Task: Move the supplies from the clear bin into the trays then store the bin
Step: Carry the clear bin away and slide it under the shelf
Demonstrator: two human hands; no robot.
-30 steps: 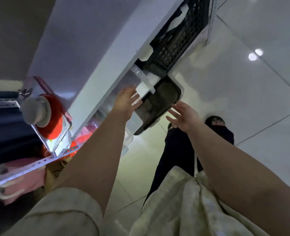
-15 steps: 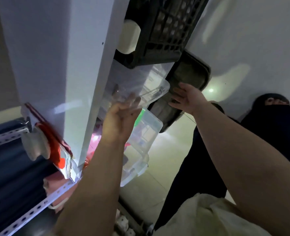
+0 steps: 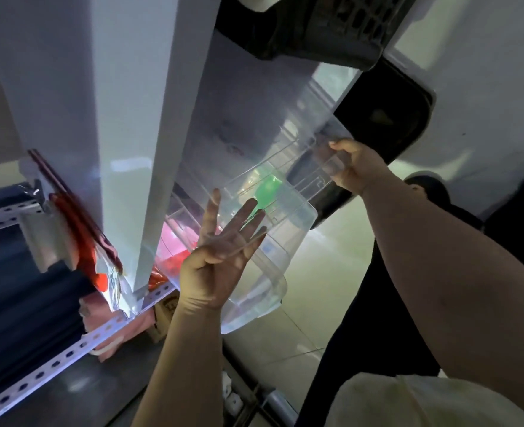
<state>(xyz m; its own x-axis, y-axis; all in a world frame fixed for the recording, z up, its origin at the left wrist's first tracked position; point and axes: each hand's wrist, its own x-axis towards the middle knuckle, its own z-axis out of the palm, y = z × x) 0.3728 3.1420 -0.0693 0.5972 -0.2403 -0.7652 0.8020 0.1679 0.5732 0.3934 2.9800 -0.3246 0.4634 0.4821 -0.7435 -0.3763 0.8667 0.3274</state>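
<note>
The clear bin (image 3: 288, 167) sits under the white shelf board (image 3: 125, 124), on top of another clear bin (image 3: 273, 251) that holds pink and green items. My left hand (image 3: 220, 254) lies flat with spread fingers against the near edge of the clear bins. My right hand (image 3: 350, 167) grips the right end rim of the upper clear bin. No trays are in view.
A black crate (image 3: 325, 29) and a dark lid (image 3: 384, 127) sit further along under the shelf board. A red-and-silver packet (image 3: 100, 266) hangs at the left. Perforated white shelf rails (image 3: 39, 374) run along the lower left. A person in dark clothes (image 3: 414, 272) stands at the right on the tiled floor.
The view has swung closer to the shelf. My right hand moved from the dark lid onto the clear bin's right end. My left hand's fingers spread flat against the bins.
</note>
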